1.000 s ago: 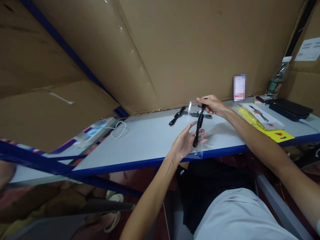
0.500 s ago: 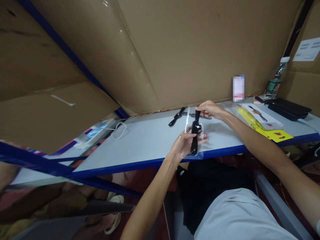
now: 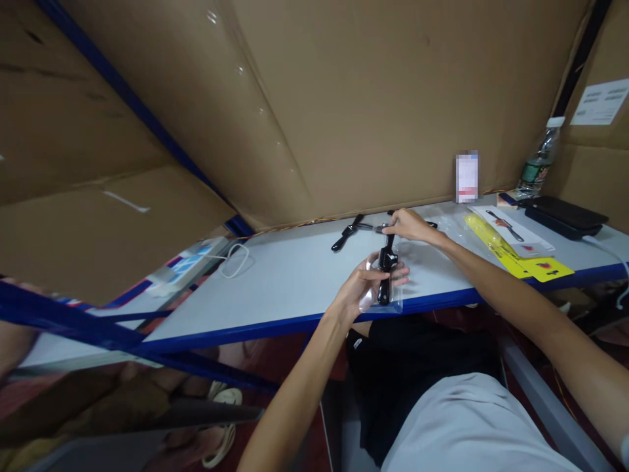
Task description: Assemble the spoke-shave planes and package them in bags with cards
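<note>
A black spokeshave point(image 3: 388, 258) stands nearly upright in the picture, its lower part inside a clear plastic bag point(image 3: 395, 306). My left hand point(image 3: 361, 284) grips the bag and the tool from the left, thumb across the lower handle and other fingers behind it. At the upper handle, my right hand point(image 3: 405, 225) is closed in a pinch. Behind the hands, on the table, lies another black spokeshave point(image 3: 348, 234). More dark tool parts beside it are partly covered by my right hand.
Yellow packaging cards point(image 3: 533, 265) and a white card with a spokeshave picture point(image 3: 511, 231) lie at the right. Beyond them are a black case point(image 3: 565, 216), a water bottle point(image 3: 539, 160) and a phone point(image 3: 466, 177). A white cable point(image 3: 236, 261) curls at the left; cardboard walls stand behind.
The bag's upper edge, which stood up beside the tool, has dropped toward my left hand. My right hand has come slightly lower, and the spokeshave has turned a little.
</note>
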Demonstrator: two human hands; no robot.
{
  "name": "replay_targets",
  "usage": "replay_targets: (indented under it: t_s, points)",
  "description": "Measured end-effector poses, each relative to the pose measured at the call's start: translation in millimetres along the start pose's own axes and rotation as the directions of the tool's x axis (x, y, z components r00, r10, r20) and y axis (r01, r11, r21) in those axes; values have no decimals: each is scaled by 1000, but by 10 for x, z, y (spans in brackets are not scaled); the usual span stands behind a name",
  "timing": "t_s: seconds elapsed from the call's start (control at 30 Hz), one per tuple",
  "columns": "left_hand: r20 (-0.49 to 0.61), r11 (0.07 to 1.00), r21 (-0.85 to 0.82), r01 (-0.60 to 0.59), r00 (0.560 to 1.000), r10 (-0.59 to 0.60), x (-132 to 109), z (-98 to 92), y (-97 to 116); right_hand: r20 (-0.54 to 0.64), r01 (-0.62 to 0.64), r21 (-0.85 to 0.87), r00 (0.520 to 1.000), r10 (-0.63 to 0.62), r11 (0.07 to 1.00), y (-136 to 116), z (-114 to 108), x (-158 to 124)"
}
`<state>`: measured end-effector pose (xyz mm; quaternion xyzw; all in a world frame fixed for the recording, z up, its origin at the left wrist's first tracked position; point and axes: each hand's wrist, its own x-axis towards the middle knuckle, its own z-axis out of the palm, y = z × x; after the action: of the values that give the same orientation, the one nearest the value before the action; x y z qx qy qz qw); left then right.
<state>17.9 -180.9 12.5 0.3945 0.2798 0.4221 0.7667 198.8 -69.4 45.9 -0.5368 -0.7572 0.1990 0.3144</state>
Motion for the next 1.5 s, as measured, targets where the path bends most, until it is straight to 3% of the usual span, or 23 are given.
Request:
replay_targets:
  t_s: [0.1, 0.3, 0.5, 0.83, 1.23, 1.5]
  points:
    - [30, 1000, 15, 5, 1000, -5, -15, 16, 5, 5, -35, 29, 999, 35, 999, 17, -17, 15]
    - [55, 1000, 29, -11, 998, 10, -28, 34, 12, 111, -116, 312, 990, 85, 943, 63, -33, 45]
    - [64, 999, 30, -13, 998, 11, -21, 21, 13, 96, -140, 317, 989, 115, 938, 47, -67, 24]
    - [32, 999, 36, -31, 999, 30, -46, 63, 23, 135, -136, 485, 988, 80, 864, -70, -137, -50]
    - [-28, 1000, -7, 12, 1000, -12, -17, -4, 6, 207, -196, 716, 976, 64, 670, -126, -234, -92]
    - [-17, 999, 36, 16, 1000, -15, -31, 23, 19, 276, -164, 528, 961, 14, 833, -74, -249, -102]
